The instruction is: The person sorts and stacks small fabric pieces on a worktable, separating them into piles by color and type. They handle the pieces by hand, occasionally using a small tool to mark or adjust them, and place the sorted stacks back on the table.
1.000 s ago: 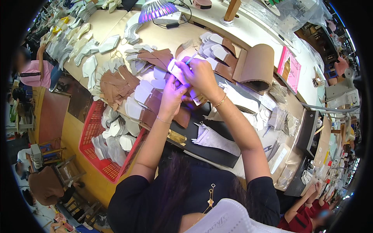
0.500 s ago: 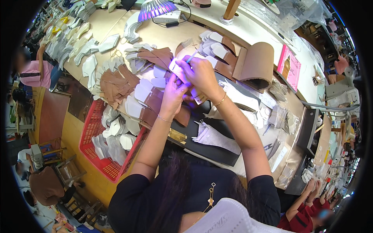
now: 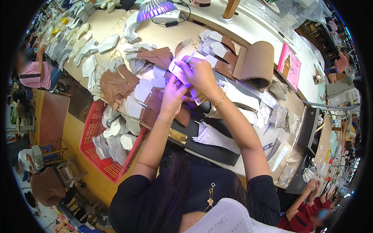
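Note:
Under the violet-tinted light, my left hand point(image 3: 173, 97) pinches a white flat cut piece point(image 3: 175, 69) from below. Its lower end point(image 3: 199, 98) sticks out beneath my right wrist. My right hand point(image 3: 201, 77) is closed around a slim light-blue pen-like tool point(image 3: 190, 59) and rests on the piece; the tool's tip is hidden by my fingers. Close to my left hand lie overlapping brown-and-white cut pieces point(image 3: 144, 93). More brown-and-white pieces point(image 3: 220, 48) lie beyond my right hand.
A lit lamp point(image 3: 155, 11) stands at the far edge. Right of my hands are a brown roll point(image 3: 257, 64) and a pink book point(image 3: 289, 68). Piles of brown strips point(image 3: 118, 83) lie left. A red basket point(image 3: 87, 136) of white pieces stands below the table's left edge.
Almost nothing differs. Both hands keep their hold at the same spot, with only a very slight shift of the right hand and forearm.

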Action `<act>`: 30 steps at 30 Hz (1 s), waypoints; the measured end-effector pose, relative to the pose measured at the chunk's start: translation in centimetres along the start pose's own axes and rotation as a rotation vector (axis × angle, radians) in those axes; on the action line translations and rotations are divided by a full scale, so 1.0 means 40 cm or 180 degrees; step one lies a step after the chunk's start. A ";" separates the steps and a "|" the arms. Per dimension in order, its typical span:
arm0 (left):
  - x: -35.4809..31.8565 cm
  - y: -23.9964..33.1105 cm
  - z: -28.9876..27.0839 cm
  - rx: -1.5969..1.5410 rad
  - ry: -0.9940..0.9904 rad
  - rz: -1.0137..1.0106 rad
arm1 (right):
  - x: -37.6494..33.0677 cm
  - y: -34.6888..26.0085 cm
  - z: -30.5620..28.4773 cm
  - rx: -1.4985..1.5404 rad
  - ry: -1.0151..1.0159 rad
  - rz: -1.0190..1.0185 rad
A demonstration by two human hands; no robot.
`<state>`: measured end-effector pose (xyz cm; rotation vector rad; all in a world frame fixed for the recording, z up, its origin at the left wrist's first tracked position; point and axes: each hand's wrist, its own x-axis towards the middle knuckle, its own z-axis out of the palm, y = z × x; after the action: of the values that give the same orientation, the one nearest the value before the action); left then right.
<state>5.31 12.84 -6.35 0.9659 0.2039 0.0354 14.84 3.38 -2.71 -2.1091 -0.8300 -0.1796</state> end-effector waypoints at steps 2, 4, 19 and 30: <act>0.000 0.000 0.001 0.0011 0.0066 0.0000 | -0.001 -0.001 -0.001 0.0112 -0.0087 0.0025; -0.001 -0.001 0.002 0.0008 0.0076 -0.0003 | -0.002 -0.002 -0.002 0.0003 0.0062 -0.0027; -0.005 -0.001 0.014 0.0027 -0.0029 0.0008 | -0.007 -0.005 -0.014 -0.0088 0.0146 0.0174; -0.009 0.001 0.009 0.0012 -0.0026 0.0010 | -0.007 -0.014 -0.014 0.0001 0.0053 0.0250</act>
<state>5.03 12.52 -6.07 0.9701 0.1949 0.0341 14.36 3.05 -2.11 -2.1330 -0.7361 -0.1551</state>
